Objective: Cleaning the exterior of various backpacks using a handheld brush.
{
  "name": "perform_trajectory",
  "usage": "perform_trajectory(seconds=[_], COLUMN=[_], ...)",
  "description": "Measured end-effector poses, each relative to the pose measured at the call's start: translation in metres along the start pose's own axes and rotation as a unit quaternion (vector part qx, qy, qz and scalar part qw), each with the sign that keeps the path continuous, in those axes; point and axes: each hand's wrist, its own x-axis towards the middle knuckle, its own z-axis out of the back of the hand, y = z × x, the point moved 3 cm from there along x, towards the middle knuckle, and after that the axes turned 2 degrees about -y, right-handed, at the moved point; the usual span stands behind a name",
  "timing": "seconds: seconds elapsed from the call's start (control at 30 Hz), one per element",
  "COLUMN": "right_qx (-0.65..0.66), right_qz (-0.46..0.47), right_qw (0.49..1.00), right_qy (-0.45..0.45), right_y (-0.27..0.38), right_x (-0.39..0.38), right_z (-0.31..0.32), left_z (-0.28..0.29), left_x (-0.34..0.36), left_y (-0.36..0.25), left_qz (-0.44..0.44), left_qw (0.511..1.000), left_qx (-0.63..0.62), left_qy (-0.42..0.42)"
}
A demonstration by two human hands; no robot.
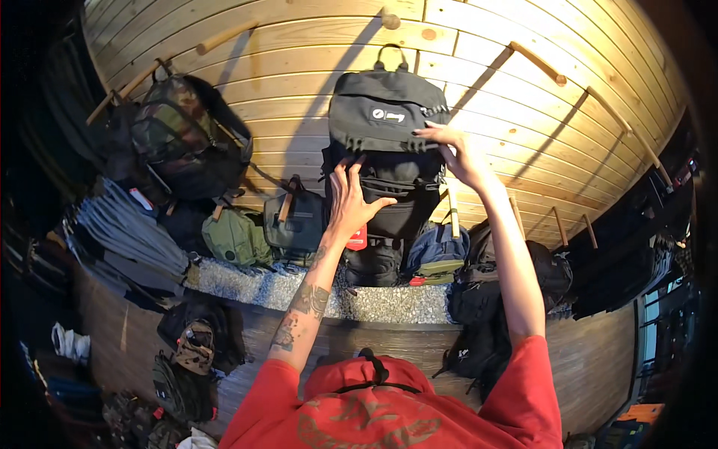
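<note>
A large black backpack (pixel 385 93) stands upright in front of me against the wood wall, its top loop raised; what holds it up is hidden. My left hand (pixel 350 202) reaches to its lower left front, fingers stretched upward and thumb spread to the right, with the fingertips at the lower edge of the top section. My right hand (pixel 458 150) grips that section's lower right corner, fingers over the front and thumb below. Beneath my left hand hangs a red tag (pixel 357 238). A smaller black bag (pixel 372 263) sits below the backpack.
Wooden pegs (pixel 538 63) stick out of the plank wall. A camouflage backpack (pixel 176 123) hangs at left. A green bag (pixel 238 238) and a blue bag (pixel 440 248) sit along a pebbled ledge (pixel 389 305). More backpacks (pixel 196 348) lie on the floor. Clothes racks (pixel 127 232) flank both sides.
</note>
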Motion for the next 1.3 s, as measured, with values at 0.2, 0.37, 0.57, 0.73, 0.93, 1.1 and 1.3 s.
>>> perform_trajectory(seconds=[0.2,0.37,0.57,0.73,0.93,1.1,1.3], right_qx=[0.030,0.138,0.249,0.207,0.216,0.124,0.213], right_qz=[-0.139,-0.215,-0.252,-0.191,-0.176,-0.154,-0.353], right_qw=[0.988,0.953,0.898,0.938,0.949,0.978,0.895], right_qy=[-0.059,-0.161,-0.261,-0.204,-0.148,-0.071,-0.171], right_y=[-0.013,-0.042,-0.017,0.010,-0.039,-0.014,-0.001], right_x=[-0.045,-0.087,-0.075,-0.019,-0.012,-0.001,-0.042], right_z=[-0.003,-0.017,-0.026,-0.049,-0.071,-0.058,-0.056], left_z=[-0.017,-0.052,-0.052,-0.020,-0.016,-0.001,0.036], left_x=[0.021,0.000,-0.027,-0.012,0.015,0.016,0.024], left_y=[0.021,-0.018,-0.026,-0.004,0.020,0.031,0.025], left_qz=[-0.044,0.009,-0.008,-0.001,0.078,0.085,0.038], left_qw=[0.993,0.994,0.976,0.968,0.976,0.977,0.988], left_qx=[-0.066,-0.080,-0.098,-0.069,-0.090,-0.062,0.037], left_qy=[-0.082,-0.080,-0.194,-0.243,-0.182,-0.187,-0.146])
